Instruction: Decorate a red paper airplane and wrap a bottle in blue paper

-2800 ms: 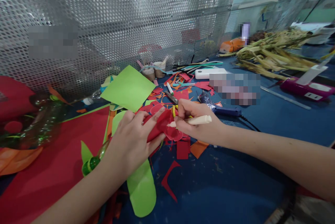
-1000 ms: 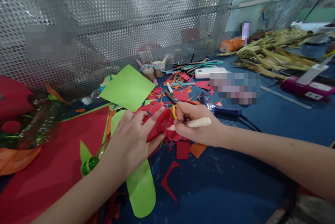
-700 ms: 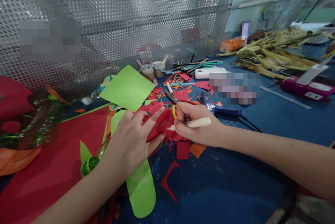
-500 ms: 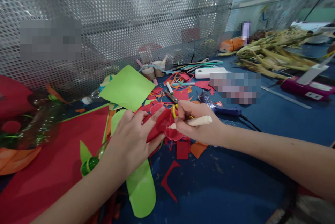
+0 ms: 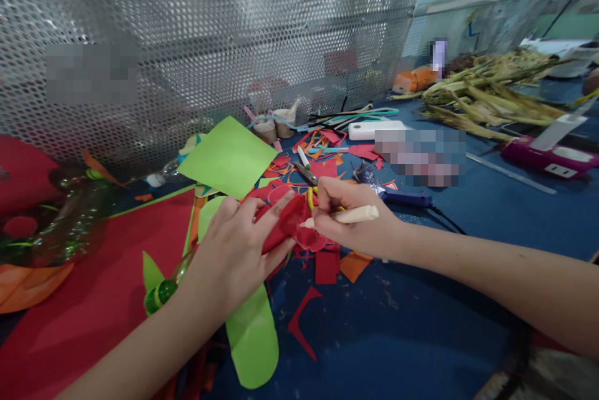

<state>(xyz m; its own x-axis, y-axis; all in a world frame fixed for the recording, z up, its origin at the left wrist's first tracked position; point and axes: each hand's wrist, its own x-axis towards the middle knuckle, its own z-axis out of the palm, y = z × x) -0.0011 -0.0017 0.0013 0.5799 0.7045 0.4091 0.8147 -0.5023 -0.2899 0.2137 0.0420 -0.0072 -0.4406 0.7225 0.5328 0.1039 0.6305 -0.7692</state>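
Observation:
My left hand (image 5: 236, 250) is wrapped around a piece of red paper (image 5: 286, 225), its fingers pressed on top of it. My right hand (image 5: 353, 222) is closed on a cream-coloured pen (image 5: 349, 215) whose tip touches the red paper's rounded edge. Both hands meet over the blue table (image 5: 421, 300), above a green rounded paper cutout (image 5: 253, 337). Yellow-handled scissors (image 5: 305, 176) lie just behind my right hand.
A green paper square (image 5: 229, 156) and a large red sheet (image 5: 93, 287) lie to the left. Red and orange scraps (image 5: 327, 263) litter the middle. A green bottle (image 5: 161, 292), a perforated metal screen (image 5: 187, 44), a glue gun (image 5: 397, 196), a white power bank (image 5: 374, 130) and dried stalks (image 5: 486, 97) surround them.
My right hand has shifted the pen slightly along the red paper's edge. My left hand has stayed in its grip.

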